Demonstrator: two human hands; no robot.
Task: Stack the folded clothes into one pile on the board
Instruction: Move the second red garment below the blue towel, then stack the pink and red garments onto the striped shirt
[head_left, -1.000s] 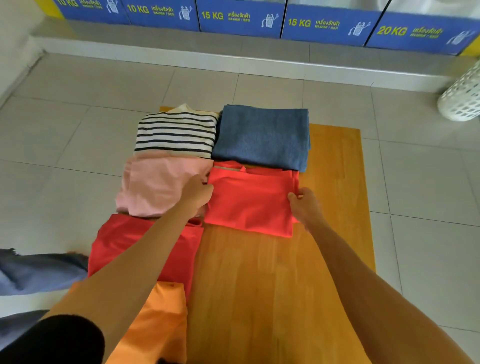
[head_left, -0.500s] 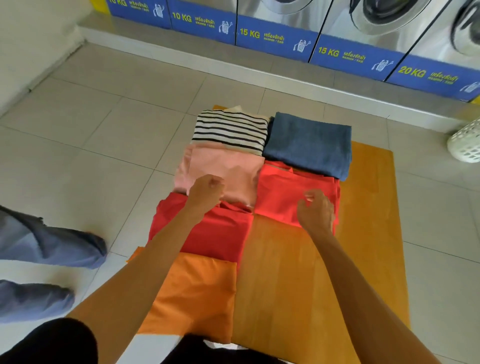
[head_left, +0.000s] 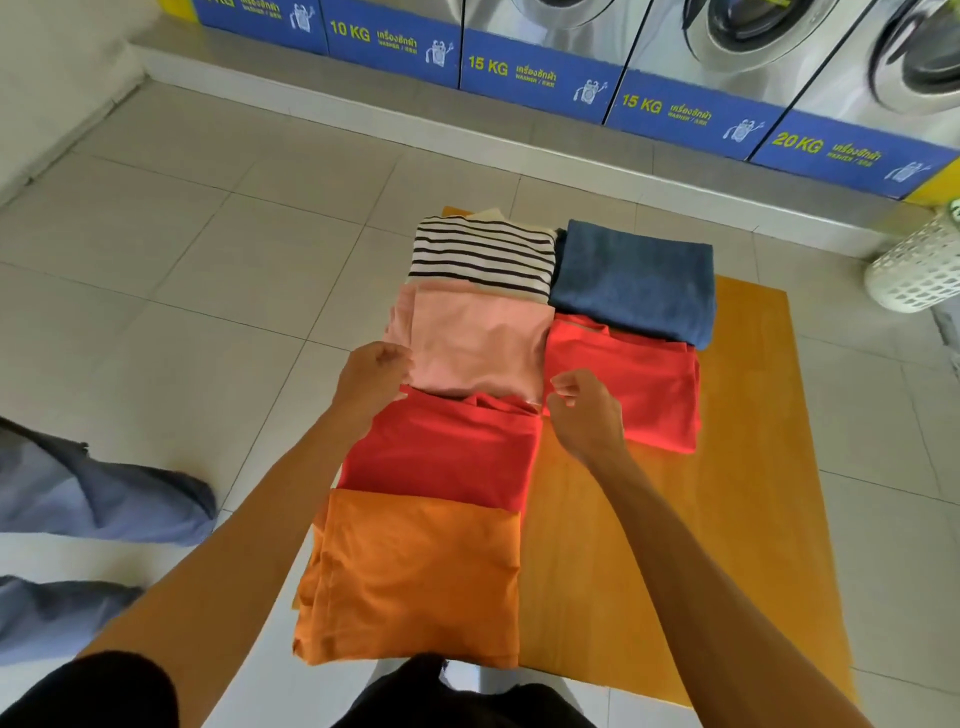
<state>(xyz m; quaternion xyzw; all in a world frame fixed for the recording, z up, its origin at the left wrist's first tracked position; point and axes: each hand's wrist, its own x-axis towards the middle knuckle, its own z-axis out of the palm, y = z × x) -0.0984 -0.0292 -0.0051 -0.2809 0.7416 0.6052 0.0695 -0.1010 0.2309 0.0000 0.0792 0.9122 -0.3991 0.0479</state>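
Six folded garments lie on a wooden board (head_left: 727, 467) on the floor. The left column, far to near, holds a striped garment (head_left: 483, 254), a pink one (head_left: 478, 343), a red one (head_left: 447, 452) and an orange one (head_left: 415, 577). To their right lie a blue garment (head_left: 634, 280) and a coral-red one (head_left: 649, 389). My left hand (head_left: 371, 379) is curled on the pink garment's near left corner. At that garment's near right corner sits my right hand (head_left: 584, 410), fingers loosely curled; whether it grips cloth is unclear.
A row of washing machines (head_left: 571, 52) on a raised step runs along the back. A white laundry basket (head_left: 914, 265) stands at the right. Blue-grey cloth (head_left: 104, 499) lies on the tiles at the left. The board's right half is bare wood.
Both hands have left the coral-red garment and shifted left to the pink garment's near corners. The camera has tilted up, showing more of the machines.
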